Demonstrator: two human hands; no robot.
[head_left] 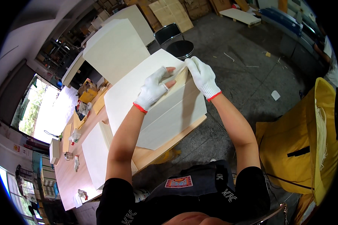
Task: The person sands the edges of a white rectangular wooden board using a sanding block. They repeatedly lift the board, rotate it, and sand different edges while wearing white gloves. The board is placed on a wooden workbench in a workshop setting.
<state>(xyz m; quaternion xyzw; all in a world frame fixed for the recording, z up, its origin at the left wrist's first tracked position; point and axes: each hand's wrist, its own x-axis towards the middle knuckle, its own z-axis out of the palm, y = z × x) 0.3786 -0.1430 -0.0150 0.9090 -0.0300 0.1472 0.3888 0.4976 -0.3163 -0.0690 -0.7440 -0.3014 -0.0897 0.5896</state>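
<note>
Both my hands wear white knit gloves with red cuffs. With its bare thumb and forefinger showing and spread apart, my left hand [154, 87] rests over a large white sheet [129, 80]. At the sheet's far right corner, my right hand [202, 77] is closed on the edge, its fingers bent over it. Between the hands a pale yellowish inner surface [181, 77] shows under the lifted edge. A white panel [165, 123] with a crease or seam lies nearer to me on the wooden table.
Another white sheet stack [96, 153] lies on the wooden table [73, 180], with a yellow box [87, 91] and small tools farther left. Tall white boards [116, 48] stand behind. A black chair [179, 48] is beyond the far corner; a large yellow bag [289, 138] stands right.
</note>
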